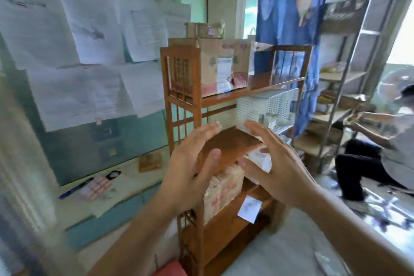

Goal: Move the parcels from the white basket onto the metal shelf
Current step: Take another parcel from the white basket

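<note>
On middle board of wooden rack [224, 143], right end: white basket [266, 105], perforated plastic, parcels inside barely visible. Metal shelf [349, 56] stands further right. Left hand [190, 163] and right hand [275, 161] both spread wide, empty, palms facing, short of basket. Basket likely light, stiff, slightly flexing; best gripped at side walls or rim. Labels, wall papers blurred, unreadable.

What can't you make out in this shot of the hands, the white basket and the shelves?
- White basket, head view: contents blurred, partly behind the right hand.
- Metal shelf: top cut off by the frame edge, items smeared.
- Wall papers: text too blurred to read.
- Left hand covers part of the wooden shelf.
</note>
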